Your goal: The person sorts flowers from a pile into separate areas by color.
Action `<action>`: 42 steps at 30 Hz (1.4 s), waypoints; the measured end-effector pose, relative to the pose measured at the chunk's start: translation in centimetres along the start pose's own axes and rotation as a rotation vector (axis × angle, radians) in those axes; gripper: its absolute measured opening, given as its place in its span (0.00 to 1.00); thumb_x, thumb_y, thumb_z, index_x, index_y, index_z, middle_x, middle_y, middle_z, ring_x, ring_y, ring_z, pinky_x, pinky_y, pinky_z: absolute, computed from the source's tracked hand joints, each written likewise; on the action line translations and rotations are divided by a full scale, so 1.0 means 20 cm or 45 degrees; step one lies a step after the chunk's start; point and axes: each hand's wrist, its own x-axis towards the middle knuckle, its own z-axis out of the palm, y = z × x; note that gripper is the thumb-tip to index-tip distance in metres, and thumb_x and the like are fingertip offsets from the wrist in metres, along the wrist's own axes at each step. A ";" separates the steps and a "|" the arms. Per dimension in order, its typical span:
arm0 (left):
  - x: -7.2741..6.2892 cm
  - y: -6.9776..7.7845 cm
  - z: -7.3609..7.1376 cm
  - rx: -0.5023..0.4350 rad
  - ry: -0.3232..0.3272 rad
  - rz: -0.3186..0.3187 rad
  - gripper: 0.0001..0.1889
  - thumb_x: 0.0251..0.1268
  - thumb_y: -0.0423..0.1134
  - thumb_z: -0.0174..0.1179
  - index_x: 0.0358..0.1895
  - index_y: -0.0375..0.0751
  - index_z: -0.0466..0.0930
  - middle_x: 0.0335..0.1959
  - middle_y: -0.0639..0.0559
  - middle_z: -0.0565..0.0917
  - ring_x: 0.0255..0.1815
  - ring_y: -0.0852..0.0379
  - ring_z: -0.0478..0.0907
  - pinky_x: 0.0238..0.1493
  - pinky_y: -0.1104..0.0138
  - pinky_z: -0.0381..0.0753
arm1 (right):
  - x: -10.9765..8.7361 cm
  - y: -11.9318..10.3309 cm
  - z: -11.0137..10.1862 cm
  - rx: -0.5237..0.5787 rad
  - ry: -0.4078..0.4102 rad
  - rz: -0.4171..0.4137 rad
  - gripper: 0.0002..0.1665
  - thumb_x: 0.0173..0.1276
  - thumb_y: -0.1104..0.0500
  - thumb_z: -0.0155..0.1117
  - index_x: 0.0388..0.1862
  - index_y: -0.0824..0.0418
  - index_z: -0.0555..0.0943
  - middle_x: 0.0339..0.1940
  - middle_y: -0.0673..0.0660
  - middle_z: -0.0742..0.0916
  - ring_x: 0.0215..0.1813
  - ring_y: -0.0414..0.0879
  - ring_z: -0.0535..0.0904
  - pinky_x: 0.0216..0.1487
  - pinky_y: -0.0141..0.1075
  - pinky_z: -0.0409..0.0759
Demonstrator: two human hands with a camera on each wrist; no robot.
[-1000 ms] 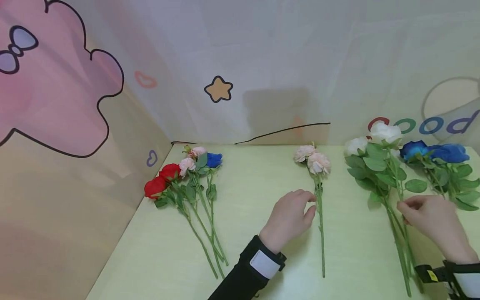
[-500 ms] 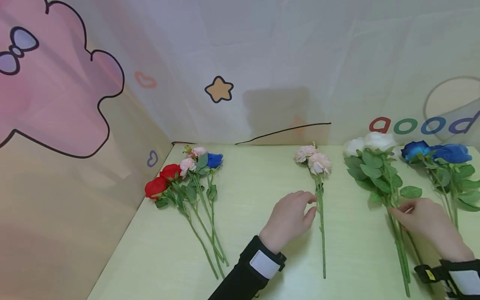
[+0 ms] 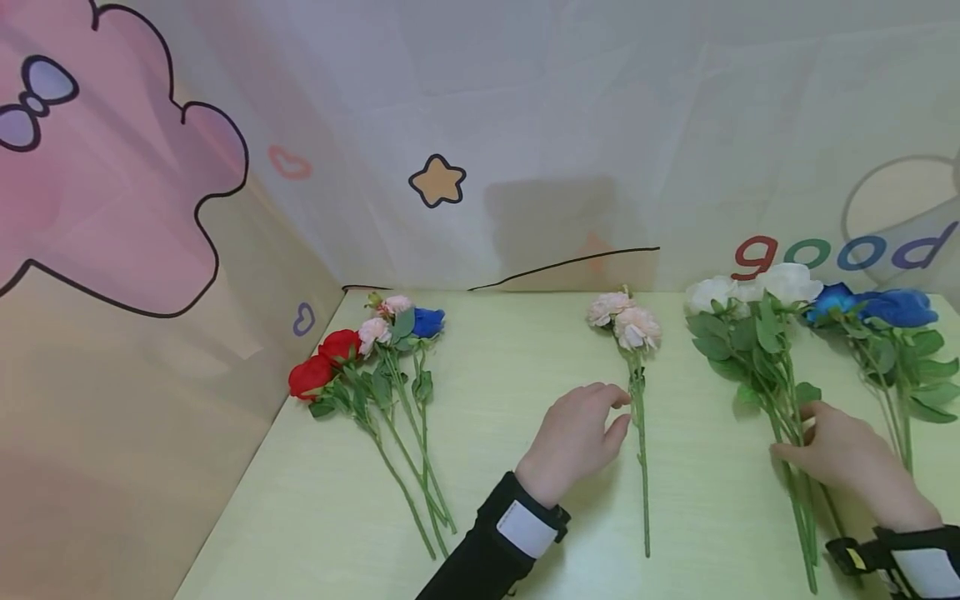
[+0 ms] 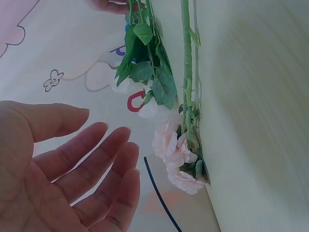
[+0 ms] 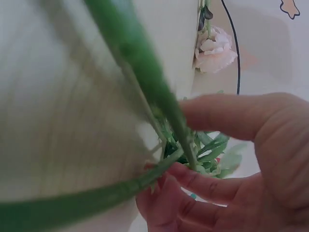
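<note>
My right hand [image 3: 851, 446] is at the stems of the white roses [image 3: 787, 283], thumb on one side and fingers curled behind. In the right wrist view, green stems [image 5: 140, 53] pass between thumb and fingers. The roses lie at the right, blooms toward the back wall. My left hand [image 3: 573, 437], fingers loosely bent and thumb apart, holds nothing. It is beside the stem [image 3: 642, 467] of the pale pink flowers [image 3: 637, 327]. In the left wrist view its palm [image 4: 72, 169] and spread fingers show, with the pink flowers [image 4: 176, 150] beyond.
Blue roses [image 3: 896, 308] lie right of the white ones. At the left are red roses [image 3: 311, 375], small pink flowers [image 3: 373, 332] and a blue rose [image 3: 427, 322], stems crossing. A printed backdrop [image 3: 540, 125] stands behind the pale table [image 3: 510, 350].
My right hand has lowered a white rose onto the other and moved slightly down the stems, thumb and fingers wider apart. The newer bloom has shifted right. My left hand has stayed put.
</note>
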 end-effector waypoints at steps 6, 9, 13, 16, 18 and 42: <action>0.00 0.00 -0.01 0.005 -0.004 0.004 0.12 0.74 0.42 0.58 0.54 0.48 0.85 0.48 0.58 0.88 0.50 0.62 0.85 0.47 0.76 0.80 | 0.00 0.00 0.01 0.031 0.012 -0.019 0.34 0.69 0.56 0.63 0.56 0.85 0.66 0.38 0.77 0.85 0.34 0.60 0.85 0.31 0.48 0.82; 0.00 0.00 -0.01 0.008 -0.006 0.003 0.12 0.74 0.42 0.58 0.54 0.48 0.85 0.48 0.58 0.88 0.50 0.62 0.85 0.47 0.76 0.80 | -0.01 0.00 0.01 0.044 0.079 -0.031 0.30 0.70 0.59 0.59 0.55 0.86 0.68 0.37 0.77 0.85 0.32 0.59 0.84 0.29 0.46 0.81; -0.01 0.00 -0.02 0.010 -0.013 0.004 0.12 0.74 0.42 0.58 0.54 0.47 0.85 0.48 0.57 0.88 0.50 0.62 0.85 0.47 0.75 0.80 | -0.03 0.01 0.01 0.063 0.219 -0.088 0.25 0.71 0.63 0.56 0.53 0.87 0.69 0.33 0.75 0.85 0.29 0.56 0.82 0.26 0.42 0.77; -0.01 0.00 -0.02 0.012 -0.018 0.005 0.12 0.74 0.42 0.58 0.53 0.47 0.85 0.48 0.57 0.88 0.50 0.62 0.85 0.47 0.75 0.80 | -0.05 0.00 0.00 0.092 0.328 -0.108 0.24 0.73 0.64 0.54 0.54 0.87 0.70 0.31 0.74 0.85 0.26 0.51 0.80 0.25 0.39 0.73; -0.01 0.00 -0.02 0.011 -0.018 0.006 0.12 0.74 0.42 0.58 0.53 0.47 0.85 0.48 0.57 0.89 0.50 0.61 0.85 0.48 0.75 0.81 | -0.06 -0.02 0.00 0.119 0.397 -0.105 0.23 0.74 0.64 0.52 0.55 0.86 0.70 0.31 0.73 0.85 0.24 0.47 0.76 0.23 0.37 0.69; 0.00 0.00 -0.01 0.013 -0.073 -0.010 0.11 0.74 0.43 0.58 0.52 0.49 0.86 0.49 0.58 0.88 0.50 0.62 0.85 0.49 0.75 0.80 | -0.01 0.00 0.03 0.227 0.106 -0.170 0.26 0.75 0.57 0.58 0.58 0.80 0.74 0.33 0.58 0.87 0.30 0.39 0.77 0.28 0.33 0.74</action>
